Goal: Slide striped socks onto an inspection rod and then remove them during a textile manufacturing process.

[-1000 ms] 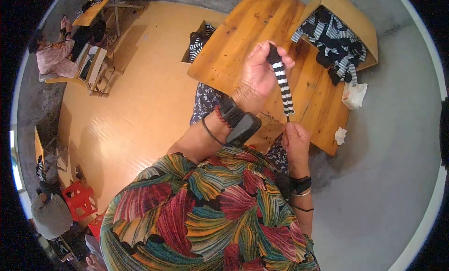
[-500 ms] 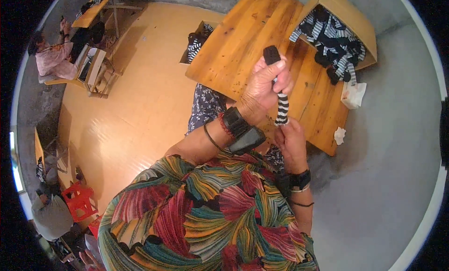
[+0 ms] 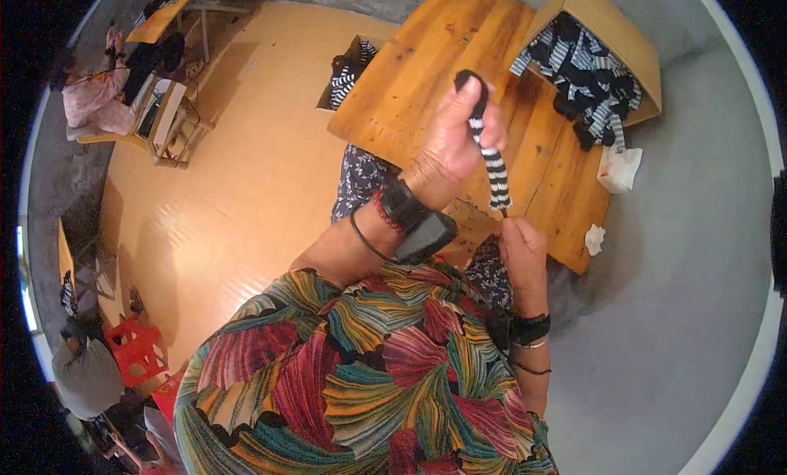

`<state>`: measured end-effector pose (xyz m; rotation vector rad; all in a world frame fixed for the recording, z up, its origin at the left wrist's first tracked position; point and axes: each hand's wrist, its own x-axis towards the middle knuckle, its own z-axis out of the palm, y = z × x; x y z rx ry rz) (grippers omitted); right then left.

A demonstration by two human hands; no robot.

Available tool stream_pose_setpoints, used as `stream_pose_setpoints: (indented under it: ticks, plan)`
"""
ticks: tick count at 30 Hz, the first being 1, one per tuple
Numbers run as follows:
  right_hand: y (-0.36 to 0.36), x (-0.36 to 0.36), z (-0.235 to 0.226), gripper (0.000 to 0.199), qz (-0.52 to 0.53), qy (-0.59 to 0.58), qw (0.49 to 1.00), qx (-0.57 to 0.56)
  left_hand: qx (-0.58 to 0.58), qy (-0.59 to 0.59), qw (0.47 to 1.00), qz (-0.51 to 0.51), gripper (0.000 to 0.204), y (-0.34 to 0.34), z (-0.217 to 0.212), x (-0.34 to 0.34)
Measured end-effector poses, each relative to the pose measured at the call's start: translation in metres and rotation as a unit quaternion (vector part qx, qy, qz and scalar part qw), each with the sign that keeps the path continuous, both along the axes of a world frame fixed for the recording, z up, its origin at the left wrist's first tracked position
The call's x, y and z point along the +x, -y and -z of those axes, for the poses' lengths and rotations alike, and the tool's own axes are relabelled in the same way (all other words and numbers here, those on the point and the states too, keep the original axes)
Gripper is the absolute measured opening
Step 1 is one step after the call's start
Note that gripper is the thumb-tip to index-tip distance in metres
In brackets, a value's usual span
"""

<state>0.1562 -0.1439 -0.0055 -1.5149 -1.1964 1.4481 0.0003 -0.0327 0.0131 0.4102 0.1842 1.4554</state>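
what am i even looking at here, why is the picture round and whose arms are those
This is a view from a small wide-angle camera worn on a person's head, looking down. That lens bends straight edges and makes the picture round. The colourful leaf-patterned shirt at the bottom is the wearer's own, and both arms are theirs.

The left hand is raised and grips the top of a black-and-white striped sock, which hangs down. The right hand sits at the sock's lower end, seemingly pinching it.

Beneath is a wooden table. On it a cardboard box holds more striped socks, with two crumpled white bits beside it. Other people sit at tables in the far left background.
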Motion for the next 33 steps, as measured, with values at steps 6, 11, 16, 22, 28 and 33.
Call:
stream_pose_setpoints:
  ticks: [6,11,16,22,28,33]
  plan:
    - [-0.001,-0.014,-0.002,0.013,0.025,-0.035,0.999,0.027,-0.042,-0.032,0.999,0.002,0.018,0.018,0.006,0.028]
    - [-0.012,-0.016,0.000,0.012,0.031,-0.302,0.949,-0.087,-0.027,-0.081,0.996,-0.013,0.012,0.021,-0.003,0.033]
    - [-0.006,0.003,0.010,0.013,-0.004,-0.252,0.963,-0.097,0.028,-0.043,0.997,0.058,0.024,0.015,0.003,0.022]
    - [0.006,0.013,0.009,0.021,0.003,-0.045,0.998,-0.049,0.017,-0.040,0.998,0.036,0.025,-0.003,0.005,0.007]
    - [0.009,0.012,0.012,0.023,0.015,0.058,0.996,0.063,-0.029,-0.083,0.996,-0.025,0.015,0.015,0.006,0.029]
    - [0.001,-0.008,0.017,0.022,0.084,-0.061,0.994,0.032,-0.072,-0.120,0.990,-0.010,0.014,0.026,0.003,0.047]
